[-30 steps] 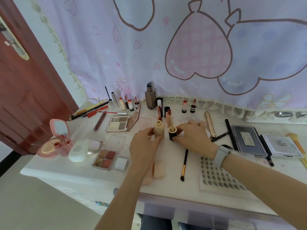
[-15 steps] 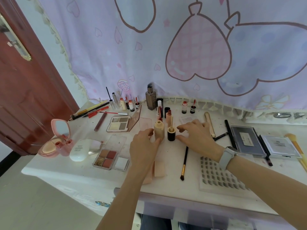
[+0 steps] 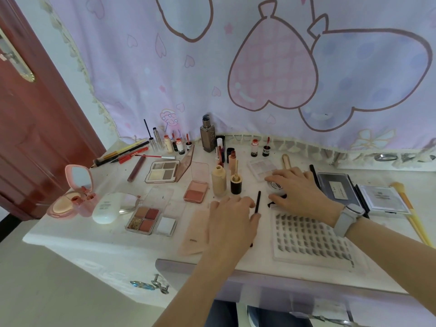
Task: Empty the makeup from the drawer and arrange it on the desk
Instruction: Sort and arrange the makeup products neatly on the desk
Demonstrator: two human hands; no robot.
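Makeup covers the white desk [image 3: 70,234]. A beige foundation bottle [image 3: 219,180] and its black cap with wand [image 3: 236,185] stand upright side by side at the centre, with no hand on them. My left hand [image 3: 232,220] lies low on the desk in front of them, fingers relaxed, its fingertips touching a thin black brush [image 3: 257,201]. My right hand [image 3: 299,192], with a grey watch on the wrist, curls thumb and fingers round a small round clear jar [image 3: 274,185] to the right of the cap.
Pink blush compact [image 3: 196,191], eyeshadow palettes [image 3: 162,174] [image 3: 144,219], a pink mirror compact [image 3: 73,197] and a white tube [image 3: 107,207] lie left. A lash tray [image 3: 311,239], black cases [image 3: 337,190] and a yellow brush [image 3: 410,213] lie right. Small bottles line the curtain. The drawer front [image 3: 306,293] is below.
Both hands left the foundation bottle and its cap. The left hand drew back toward the front edge by the brush; the right moved right onto the small jar.
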